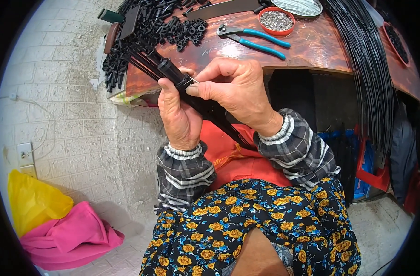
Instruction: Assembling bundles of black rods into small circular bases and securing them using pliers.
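Observation:
My left hand (179,117) is wrapped round a black ribbed frame with a cylindrical black plastic hub (170,70) at its upper end. Thin black rods (233,132) run from this frame down toward my lap, and others lean up to the table's left edge. Just below the hub, my right hand (240,89) pinches a fine silvery wire (194,79) between thumb and forefinger. The wire's end meets the dark part beside my left thumb; whether it passes through cannot be made out.
On the reddish wooden table (311,50) lie blue-handled pliers (260,40), a red dish of small metal bits (277,21) and black plastic rings (188,34). A long bundle of black rods (368,69) hangs over the edge at right. Pink cloth (79,230) lies at lower left.

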`<action>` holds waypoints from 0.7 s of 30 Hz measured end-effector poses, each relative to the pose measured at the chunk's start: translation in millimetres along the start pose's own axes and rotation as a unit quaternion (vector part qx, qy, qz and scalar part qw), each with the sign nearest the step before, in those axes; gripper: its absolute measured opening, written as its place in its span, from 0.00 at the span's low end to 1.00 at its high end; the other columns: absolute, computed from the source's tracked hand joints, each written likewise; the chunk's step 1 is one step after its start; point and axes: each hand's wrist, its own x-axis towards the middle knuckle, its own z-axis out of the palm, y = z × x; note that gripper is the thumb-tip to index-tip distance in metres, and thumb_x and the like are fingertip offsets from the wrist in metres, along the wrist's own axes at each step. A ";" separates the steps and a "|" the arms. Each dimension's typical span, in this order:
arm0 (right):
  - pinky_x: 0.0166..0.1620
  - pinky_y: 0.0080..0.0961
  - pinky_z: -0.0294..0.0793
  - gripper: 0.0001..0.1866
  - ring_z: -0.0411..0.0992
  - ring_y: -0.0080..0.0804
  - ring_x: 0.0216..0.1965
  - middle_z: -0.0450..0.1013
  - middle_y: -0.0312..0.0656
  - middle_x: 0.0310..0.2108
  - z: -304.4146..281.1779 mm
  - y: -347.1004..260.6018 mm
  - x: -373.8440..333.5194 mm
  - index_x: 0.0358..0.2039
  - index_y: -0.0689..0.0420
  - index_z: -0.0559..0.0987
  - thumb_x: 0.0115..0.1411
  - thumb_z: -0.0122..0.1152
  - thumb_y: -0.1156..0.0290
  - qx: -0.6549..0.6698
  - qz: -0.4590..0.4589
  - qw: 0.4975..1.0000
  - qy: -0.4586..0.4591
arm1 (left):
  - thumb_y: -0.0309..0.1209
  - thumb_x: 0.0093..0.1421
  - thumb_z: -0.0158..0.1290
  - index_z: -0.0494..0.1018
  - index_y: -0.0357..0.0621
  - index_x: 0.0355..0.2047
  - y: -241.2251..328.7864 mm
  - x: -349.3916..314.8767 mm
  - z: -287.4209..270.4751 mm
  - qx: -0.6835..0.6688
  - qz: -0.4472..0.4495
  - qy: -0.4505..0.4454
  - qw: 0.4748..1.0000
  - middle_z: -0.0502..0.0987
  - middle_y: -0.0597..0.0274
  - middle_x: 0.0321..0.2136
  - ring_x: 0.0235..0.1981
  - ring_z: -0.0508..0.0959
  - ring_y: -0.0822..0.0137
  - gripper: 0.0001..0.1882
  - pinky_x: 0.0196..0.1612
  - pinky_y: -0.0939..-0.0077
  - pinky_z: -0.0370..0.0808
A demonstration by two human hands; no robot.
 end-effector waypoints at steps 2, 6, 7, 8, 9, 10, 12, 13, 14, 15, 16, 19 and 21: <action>0.30 0.13 0.70 0.05 0.70 0.14 0.26 0.75 0.33 0.23 2.6 2.1 -2.3 0.25 0.63 0.81 0.47 0.69 0.80 0.000 -0.021 1.000 0.004 | 0.49 0.65 0.46 0.70 0.36 0.43 1.8 0.2 -1.7 0.011 -0.004 -0.013 1.000 0.73 0.64 0.34 0.36 0.73 0.74 0.25 0.44 0.77 0.70; 0.30 0.14 0.70 0.04 0.70 0.15 0.26 0.75 0.33 0.23 7.6 6.2 -3.7 0.24 0.62 0.81 0.47 0.69 0.81 -0.026 -0.095 0.995 0.024 | 0.50 0.65 0.46 0.70 0.35 0.42 4.3 -1.4 0.2 0.013 -0.004 -0.013 1.000 0.73 0.63 0.34 0.36 0.72 0.72 0.25 0.44 0.75 0.70; 0.30 0.14 0.70 0.04 0.70 0.15 0.26 0.75 0.33 0.23 8.7 8.1 -4.3 0.24 0.62 0.81 0.47 0.69 0.81 -0.026 -0.095 0.995 0.024 | 0.50 0.65 0.46 0.70 0.35 0.42 4.2 -1.8 0.6 0.005 -0.007 -0.014 1.000 0.73 0.63 0.34 0.37 0.73 0.72 0.25 0.44 0.74 0.70; 0.30 0.15 0.70 0.05 0.70 0.16 0.26 0.75 0.34 0.23 9.7 10.0 -5.5 0.24 0.62 0.81 0.46 0.69 0.81 -0.027 -0.111 0.993 0.030 | 0.50 0.65 0.46 0.70 0.35 0.42 4.3 -2.3 1.1 0.004 -0.007 -0.014 1.000 0.73 0.63 0.34 0.37 0.73 0.72 0.25 0.44 0.74 0.70; 0.30 0.15 0.70 0.05 0.70 0.16 0.25 0.75 0.34 0.23 10.3 10.5 -6.4 0.24 0.62 0.80 0.46 0.69 0.81 -0.028 -0.128 0.991 0.037 | 0.50 0.64 0.46 0.70 0.35 0.42 4.5 -3.1 2.0 0.012 -0.006 -0.019 1.000 0.73 0.62 0.34 0.37 0.73 0.71 0.25 0.44 0.75 0.70; 0.30 0.15 0.70 0.05 0.70 0.16 0.25 0.75 0.34 0.23 10.5 9.5 -7.0 0.24 0.62 0.80 0.46 0.69 0.81 -0.029 -0.128 0.991 0.037 | 0.50 0.64 0.46 0.70 0.35 0.42 4.4 -3.4 2.7 0.020 -0.005 -0.026 0.999 0.73 0.61 0.34 0.37 0.73 0.70 0.25 0.44 0.75 0.70; 0.29 0.16 0.70 0.05 0.71 0.19 0.25 0.75 0.36 0.22 11.3 6.4 -8.0 0.24 0.62 0.80 0.46 0.69 0.81 -0.108 -0.171 0.978 0.055 | 0.50 0.64 0.46 0.70 0.35 0.42 4.9 -3.5 3.9 0.026 -0.001 -0.028 0.999 0.73 0.61 0.35 0.37 0.73 0.70 0.25 0.44 0.75 0.70; 0.29 0.16 0.70 0.05 0.71 0.19 0.25 0.75 0.36 0.22 12.1 6.0 -8.4 0.24 0.62 0.80 0.46 0.69 0.81 -0.108 -0.171 0.978 0.055 | 0.50 0.64 0.46 0.70 0.35 0.42 5.4 -3.7 4.5 0.032 0.003 -0.029 0.999 0.73 0.61 0.35 0.38 0.73 0.70 0.25 0.45 0.75 0.70; 0.29 0.17 0.70 0.05 0.71 0.21 0.24 0.75 0.38 0.22 12.9 6.2 -8.9 0.24 0.62 0.80 0.45 0.69 0.81 -0.126 -0.185 0.973 0.063 | 0.50 0.64 0.46 0.70 0.35 0.42 5.0 -3.6 4.0 0.032 0.003 -0.030 0.999 0.73 0.61 0.35 0.38 0.73 0.70 0.25 0.45 0.75 0.70; 0.28 0.18 0.70 0.06 0.72 0.23 0.24 0.75 0.39 0.22 14.5 6.8 -8.9 0.24 0.62 0.80 0.45 0.69 0.81 -0.141 -0.198 0.967 0.070 | 0.49 0.65 0.47 0.70 0.36 0.42 5.2 -3.4 2.0 0.037 0.008 -0.029 0.999 0.73 0.61 0.35 0.37 0.73 0.71 0.25 0.44 0.75 0.70; 0.28 0.18 0.70 0.06 0.72 0.23 0.24 0.75 0.39 0.22 15.8 7.9 -8.9 0.24 0.62 0.80 0.45 0.69 0.81 -0.140 -0.199 0.967 0.069 | 0.49 0.65 0.47 0.70 0.36 0.41 5.9 -3.3 0.7 0.042 0.013 -0.029 0.999 0.73 0.61 0.35 0.37 0.73 0.71 0.24 0.44 0.76 0.70; 0.28 0.20 0.70 0.06 0.72 0.27 0.23 0.74 0.41 0.22 15.3 10.5 -9.1 0.24 0.63 0.79 0.45 0.68 0.82 -0.181 -0.254 0.947 0.074 | 0.48 0.65 0.47 0.70 0.36 0.41 6.3 -5.3 1.2 0.038 0.012 -0.039 0.998 0.74 0.62 0.34 0.36 0.73 0.72 0.23 0.43 0.77 0.71; 0.28 0.21 0.70 0.06 0.72 0.30 0.23 0.74 0.42 0.22 14.5 10.1 -9.2 0.24 0.62 0.79 0.44 0.68 0.82 -0.191 -0.256 0.945 0.066 | 0.47 0.65 0.48 0.70 0.37 0.41 4.6 -4.4 -0.3 0.039 0.017 -0.035 0.998 0.74 0.62 0.34 0.36 0.73 0.72 0.22 0.42 0.77 0.71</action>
